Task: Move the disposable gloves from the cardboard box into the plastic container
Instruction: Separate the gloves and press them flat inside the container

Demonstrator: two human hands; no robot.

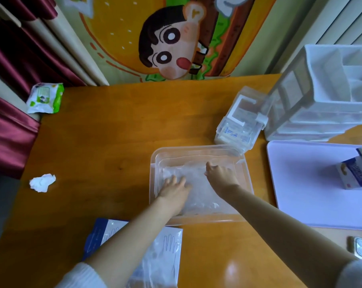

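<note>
A clear plastic container [196,151] sits in the middle of the wooden table. Inside it lies a flat stack of translucent disposable gloves [198,190]. My left hand [174,189] rests flat on the stack's left part, fingers spread and straight. My right hand [220,173] is over the stack's upper right, fingers bent down and pinching the glove plastic at its edge. The flat blue-and-white cardboard glove box [167,246] lies at the near edge, partly under my left forearm.
A white tray [311,183] holds a small blue-and-white carton [354,173] at the right. Behind the container stand a small clear box [240,121] and a white drawer unit [325,94]. A crumpled tissue [42,182], a wipes pack [45,98] and a phone [361,249] are also on the table.
</note>
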